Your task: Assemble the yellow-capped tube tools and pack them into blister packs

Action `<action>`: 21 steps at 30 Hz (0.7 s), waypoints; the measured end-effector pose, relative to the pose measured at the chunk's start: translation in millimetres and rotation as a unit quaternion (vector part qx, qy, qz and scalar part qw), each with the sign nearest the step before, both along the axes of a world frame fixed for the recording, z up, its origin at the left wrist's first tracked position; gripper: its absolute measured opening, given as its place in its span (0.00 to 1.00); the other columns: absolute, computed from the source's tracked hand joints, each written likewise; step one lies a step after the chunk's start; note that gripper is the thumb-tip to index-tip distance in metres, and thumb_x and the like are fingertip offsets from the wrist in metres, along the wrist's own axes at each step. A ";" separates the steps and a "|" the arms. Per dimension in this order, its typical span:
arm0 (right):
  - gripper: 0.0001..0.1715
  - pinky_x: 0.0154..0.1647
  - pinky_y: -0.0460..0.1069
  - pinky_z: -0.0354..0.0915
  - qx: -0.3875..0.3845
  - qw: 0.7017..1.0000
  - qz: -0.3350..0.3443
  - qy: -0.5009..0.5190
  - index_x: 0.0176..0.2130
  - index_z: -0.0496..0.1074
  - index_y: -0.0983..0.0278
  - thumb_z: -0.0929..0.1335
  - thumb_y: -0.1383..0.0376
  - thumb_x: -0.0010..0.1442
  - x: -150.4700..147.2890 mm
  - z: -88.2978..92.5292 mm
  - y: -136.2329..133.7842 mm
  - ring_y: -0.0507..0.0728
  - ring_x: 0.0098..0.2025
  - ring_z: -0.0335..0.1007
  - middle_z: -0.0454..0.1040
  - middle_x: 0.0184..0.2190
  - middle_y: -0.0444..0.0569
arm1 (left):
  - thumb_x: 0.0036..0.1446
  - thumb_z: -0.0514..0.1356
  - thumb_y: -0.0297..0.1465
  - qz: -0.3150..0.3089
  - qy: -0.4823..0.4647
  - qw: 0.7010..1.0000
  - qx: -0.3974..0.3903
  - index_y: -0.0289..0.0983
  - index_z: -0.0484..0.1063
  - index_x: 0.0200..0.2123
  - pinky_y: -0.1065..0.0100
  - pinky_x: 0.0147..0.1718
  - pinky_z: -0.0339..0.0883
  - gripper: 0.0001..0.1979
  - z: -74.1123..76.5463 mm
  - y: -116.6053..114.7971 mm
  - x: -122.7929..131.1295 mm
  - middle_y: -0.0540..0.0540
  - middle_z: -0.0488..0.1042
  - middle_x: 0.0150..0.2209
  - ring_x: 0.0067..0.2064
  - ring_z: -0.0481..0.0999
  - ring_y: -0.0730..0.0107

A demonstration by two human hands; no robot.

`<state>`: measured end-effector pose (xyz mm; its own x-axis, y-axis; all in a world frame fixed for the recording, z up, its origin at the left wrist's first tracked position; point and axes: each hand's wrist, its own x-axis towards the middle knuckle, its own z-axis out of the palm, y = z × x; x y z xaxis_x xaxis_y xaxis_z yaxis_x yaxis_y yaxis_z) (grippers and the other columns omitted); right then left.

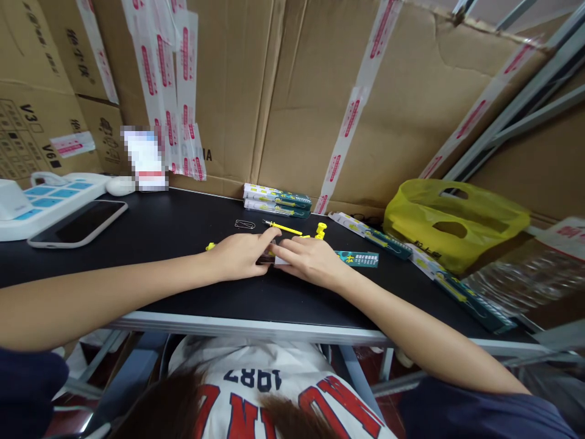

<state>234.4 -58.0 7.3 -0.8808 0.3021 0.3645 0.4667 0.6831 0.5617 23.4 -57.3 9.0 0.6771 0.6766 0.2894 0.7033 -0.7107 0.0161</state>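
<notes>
My left hand [244, 253] and my right hand [306, 256] meet over the black table. Between them is a slim white and green box [359, 259], its printed end sticking out to the right beneath my right hand. The fingers of both hands are bent around its left end, where a bit of yellow shows. Just beyond my fingertips lie a yellow pen-like stick [286, 228] and a wire clip [245, 224]. A small yellow piece [320, 230] stands behind my right hand. Another yellow bit [210, 246] shows beside my left hand.
Stacked slim boxes [276, 201] lie at the back, and more boxes [461, 289] at the right. A yellow bag [439, 225] stands at the right, near a plastic container [507, 280]. At the left are a phone [82, 224] and a power strip [59, 198]. Cardboard [311, 91] rises behind.
</notes>
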 end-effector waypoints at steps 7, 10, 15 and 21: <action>0.17 0.33 0.50 0.61 -0.060 0.998 -0.006 0.022 0.49 0.65 0.68 0.60 0.58 0.67 0.3 -2.2 1.3 0.57 0.35 0.71 0.76 0.36 0.52 | 0.55 0.56 0.35 -0.043 0.006 0.999 0.025 0.37 0.50 0.62 0.67 0.33 0.66 0.33 2.8 1.0 -2.2 0.42 0.78 0.42 0.41 0.79 0.57; 0.16 0.34 0.48 0.61 -0.090 0.994 -0.021 0.055 0.49 0.65 0.65 0.60 0.58 0.67 5.9 1.3 5.5 0.57 0.39 0.73 0.77 0.39 0.52 | 0.56 0.56 0.38 -0.043 -0.023 0.998 0.035 0.39 0.52 0.62 0.70 0.31 0.64 0.32 9.5 7.6 -6.7 0.45 0.77 0.42 0.40 0.79 0.61; 0.18 0.33 0.47 0.61 -0.114 0.982 -0.082 0.130 0.50 0.66 0.62 0.65 0.58 0.63 19.5 9.0 16.1 0.57 0.41 0.75 0.77 0.44 0.51 | 0.55 0.60 0.42 -0.052 -0.112 0.992 0.008 0.40 0.64 0.54 0.71 0.33 0.63 0.25 20.4 36.9 -24.3 0.50 0.75 0.36 0.35 0.76 0.68; 0.17 0.35 0.48 0.62 -0.112 0.970 -0.120 0.182 0.50 0.67 0.60 0.66 0.58 0.61 29.6 18.4 22.0 0.58 0.42 0.75 0.78 0.45 0.49 | 0.49 0.65 0.40 -0.083 -0.317 0.920 -0.216 0.36 0.68 0.45 0.67 0.34 0.67 0.21 25.1 76.2 -44.8 0.50 0.74 0.28 0.31 0.75 0.71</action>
